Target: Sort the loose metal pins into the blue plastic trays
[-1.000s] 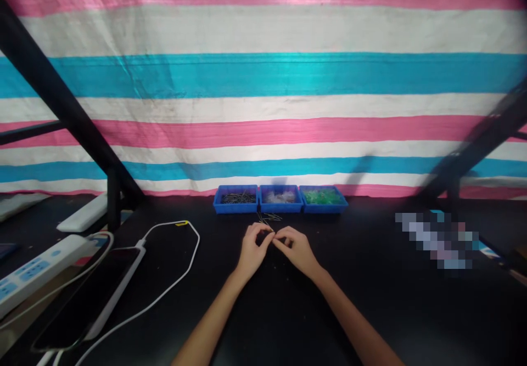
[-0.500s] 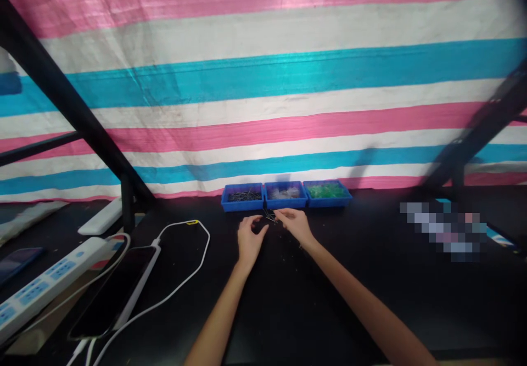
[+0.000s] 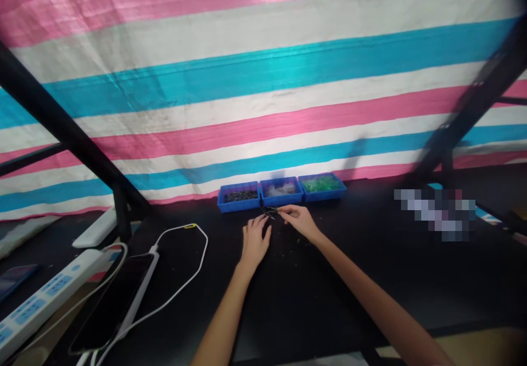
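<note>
Both hands have moved apart since the first frame, when their fingertips met, and the left one is now flatter. The left hand is open, with its fingers spread just beside some thin sticks. The right hand has its thumb and finger close together at the ends of those sticks, but I can't tell if it is pinching one. The thin sticks lie in a messy little bunch on the black table, in front of three blue trays that sit side by side. The left tray has lots more dark sticks, the middle tray has see-through bits, and the right tray has green bits. So a few sticks are out and many are in their tray. I can't see any piece that looks all made, so I can't tell how much is done or how much is left. No words or brand names can be read on the trays, the white power strip or the phone. Blurry squares hide something over on the right.
</note>
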The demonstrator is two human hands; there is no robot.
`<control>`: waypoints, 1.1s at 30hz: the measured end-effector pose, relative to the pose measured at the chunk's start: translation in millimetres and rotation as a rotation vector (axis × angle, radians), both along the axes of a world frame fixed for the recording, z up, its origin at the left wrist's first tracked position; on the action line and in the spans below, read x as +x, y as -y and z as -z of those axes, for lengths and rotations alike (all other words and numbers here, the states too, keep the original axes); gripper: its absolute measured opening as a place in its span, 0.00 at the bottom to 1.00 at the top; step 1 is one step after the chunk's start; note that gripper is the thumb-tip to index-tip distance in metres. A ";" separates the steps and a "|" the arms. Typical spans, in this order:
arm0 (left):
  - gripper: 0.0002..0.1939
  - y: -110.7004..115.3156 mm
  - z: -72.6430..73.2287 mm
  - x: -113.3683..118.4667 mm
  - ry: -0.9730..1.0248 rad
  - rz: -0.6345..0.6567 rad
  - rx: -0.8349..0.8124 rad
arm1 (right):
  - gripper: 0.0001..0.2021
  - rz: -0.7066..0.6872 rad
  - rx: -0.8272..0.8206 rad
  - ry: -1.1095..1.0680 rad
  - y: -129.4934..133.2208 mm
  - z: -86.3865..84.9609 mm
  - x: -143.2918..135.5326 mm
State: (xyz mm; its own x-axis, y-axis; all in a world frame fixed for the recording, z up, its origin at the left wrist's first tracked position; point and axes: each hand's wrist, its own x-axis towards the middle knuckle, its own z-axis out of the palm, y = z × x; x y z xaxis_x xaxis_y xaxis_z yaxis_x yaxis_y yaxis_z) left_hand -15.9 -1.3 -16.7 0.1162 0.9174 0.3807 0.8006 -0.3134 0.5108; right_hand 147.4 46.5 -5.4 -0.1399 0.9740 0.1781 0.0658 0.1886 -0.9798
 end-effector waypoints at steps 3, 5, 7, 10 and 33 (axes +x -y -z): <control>0.17 0.5 0.5 2.2 -0.068 0.034 -0.007 | 0.14 0.056 -0.024 -0.028 6.0 4.9 13.0; 0.17 0.1 0.9 2.4 -0.093 0.036 -0.005 | 0.13 0.064 -0.037 -0.033 9.2 3.8 15.8; 0.16 -0.3 1.0 2.4 -0.112 0.036 0.008 | 0.13 0.059 -0.040 -0.032 12.4 1.5 16.1; 0.16 -1.3 1.3 3.1 -0.143 0.037 0.038 | 0.13 0.045 -0.031 -0.010 16.1 -0.7 16.2; 0.10 -2.1 -9.9 5.4 -0.111 0.108 0.007 | 0.08 0.066 0.212 0.606 36.1 -2.0 12.2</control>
